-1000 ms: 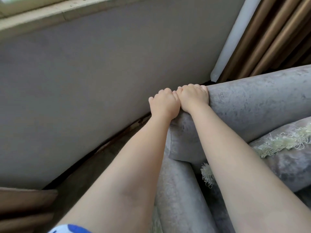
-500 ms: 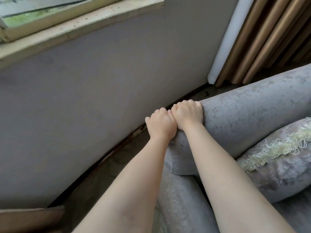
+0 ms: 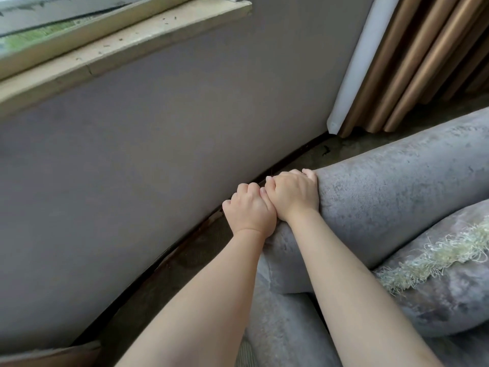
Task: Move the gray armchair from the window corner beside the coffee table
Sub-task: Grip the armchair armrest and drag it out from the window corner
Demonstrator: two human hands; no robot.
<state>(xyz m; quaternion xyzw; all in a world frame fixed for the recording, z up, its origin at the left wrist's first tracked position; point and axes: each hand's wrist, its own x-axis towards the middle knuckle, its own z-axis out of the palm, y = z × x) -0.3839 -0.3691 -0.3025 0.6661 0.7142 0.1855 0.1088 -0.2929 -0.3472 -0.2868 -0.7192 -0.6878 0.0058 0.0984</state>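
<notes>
Room: grey wall (image 3: 158,141) under a window sill (image 3: 119,56), upper left; curtain (image 3: 423,62) upper right.
Armchair: gray armchair (image 3: 383,197) at centre right, near the wall.
Hands: your left hand (image 3: 250,210) and right hand (image 3: 292,196), touching, both grip its padded corner.
Advice: pull evenly, away from the wall.

Home, prob. living rm. Gray upholstered armchair (image 3: 383,197) w/ fringed cushion (image 3: 439,292) stands by a plain wall (image 3: 185,123), brown pleated curtain (image 3: 423,62) and window sill (image 3: 119,56) close by.
</notes>
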